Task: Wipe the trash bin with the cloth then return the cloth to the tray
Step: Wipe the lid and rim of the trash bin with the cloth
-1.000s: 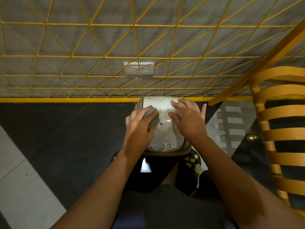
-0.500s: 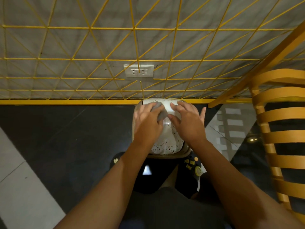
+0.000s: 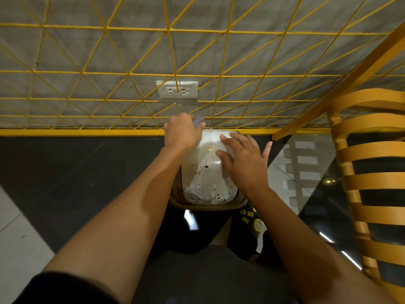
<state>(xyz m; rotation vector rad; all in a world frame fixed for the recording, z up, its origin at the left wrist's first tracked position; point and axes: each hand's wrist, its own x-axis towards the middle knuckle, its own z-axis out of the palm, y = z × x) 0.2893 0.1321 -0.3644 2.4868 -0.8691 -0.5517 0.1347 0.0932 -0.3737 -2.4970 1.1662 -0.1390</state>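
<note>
The trash bin [image 3: 208, 181] stands on the dark floor against the wall, seen from above, with a white speckled lid and a tan rim. My left hand [image 3: 182, 132] is closed on a grey cloth [image 3: 198, 121] at the bin's far left corner, close to the yellow baseboard. Only a small fold of the cloth shows past my fingers. My right hand [image 3: 243, 161] lies flat with spread fingers on the right half of the lid. No tray is in view.
A yellow wire grid [image 3: 197, 62] covers the grey wall, with a white power outlet [image 3: 178, 89] just above the bin. A yellow slatted chair [image 3: 372, 172] stands close on the right. My knees are right behind the bin.
My left hand has slid with the cloth from the lid's middle up to its far left corner. My right hand has stayed on the lid, shifting slightly.
</note>
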